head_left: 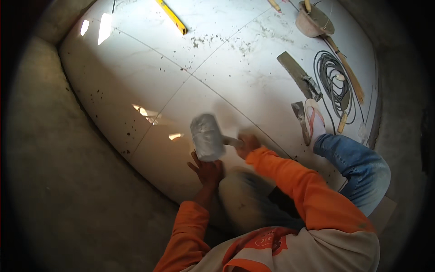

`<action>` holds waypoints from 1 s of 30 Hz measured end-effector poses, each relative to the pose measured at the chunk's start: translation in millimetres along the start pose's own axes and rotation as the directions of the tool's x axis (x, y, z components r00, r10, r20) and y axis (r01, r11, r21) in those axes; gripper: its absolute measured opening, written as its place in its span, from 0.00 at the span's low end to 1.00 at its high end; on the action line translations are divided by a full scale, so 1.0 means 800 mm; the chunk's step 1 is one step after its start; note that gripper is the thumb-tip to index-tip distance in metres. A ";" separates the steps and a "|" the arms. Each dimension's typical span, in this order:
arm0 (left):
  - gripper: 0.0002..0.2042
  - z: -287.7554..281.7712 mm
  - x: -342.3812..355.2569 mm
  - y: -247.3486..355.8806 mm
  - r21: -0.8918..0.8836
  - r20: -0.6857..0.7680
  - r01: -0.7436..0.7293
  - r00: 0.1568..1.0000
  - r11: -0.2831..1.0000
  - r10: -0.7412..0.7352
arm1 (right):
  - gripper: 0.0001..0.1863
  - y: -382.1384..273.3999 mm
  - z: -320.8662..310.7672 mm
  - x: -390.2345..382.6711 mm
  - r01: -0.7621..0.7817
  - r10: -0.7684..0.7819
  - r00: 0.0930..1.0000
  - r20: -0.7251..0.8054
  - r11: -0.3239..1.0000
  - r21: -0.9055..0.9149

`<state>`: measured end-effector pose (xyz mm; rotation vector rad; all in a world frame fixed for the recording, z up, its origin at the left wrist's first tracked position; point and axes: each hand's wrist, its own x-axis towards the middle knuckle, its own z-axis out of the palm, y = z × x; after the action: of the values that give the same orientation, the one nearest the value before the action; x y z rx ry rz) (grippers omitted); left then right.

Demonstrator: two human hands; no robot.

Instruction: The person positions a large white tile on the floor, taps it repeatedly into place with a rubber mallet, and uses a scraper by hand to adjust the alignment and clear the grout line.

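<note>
The step in hand looks like bedding a tile: the right hand (247, 144) is closed round the short wooden handle of a grey, mortar-crusted rubber mallet (207, 137), its blurred head just above the glossy white marbled floor tile (154, 149). The left hand (207, 171) lies open, fingers spread flat on that tile near its edge beside rough grey screed (68, 181). The next blow calls for a light, even touch. A yellow spirit level (172, 16), steel trowel (299, 75) and coiled grey hose (333, 81) lie well apart.
</note>
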<state>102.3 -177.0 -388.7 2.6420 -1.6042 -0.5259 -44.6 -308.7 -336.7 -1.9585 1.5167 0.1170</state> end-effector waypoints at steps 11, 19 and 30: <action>0.36 0.000 -0.008 -0.013 -0.038 -0.115 -0.040 0.993 0.999 0.035 | 0.11 -0.028 0.008 0.001 -0.058 0.047 0.995 0.093 0.991 0.120; 0.36 -0.013 0.001 -0.022 -0.058 -0.120 -0.031 0.993 0.998 0.024 | 0.10 -0.065 -0.017 0.010 0.027 -0.027 0.999 0.036 0.999 0.019; 0.35 0.003 0.001 -0.006 -0.018 -0.148 -0.050 0.988 0.999 0.047 | 0.15 0.016 -0.011 0.005 0.139 -0.140 0.984 -0.107 0.990 -0.013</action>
<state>106.1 -175.0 -391.7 2.5513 -1.6060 -0.3344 -57.3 -318.2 -337.0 -2.0980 1.4419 -0.0456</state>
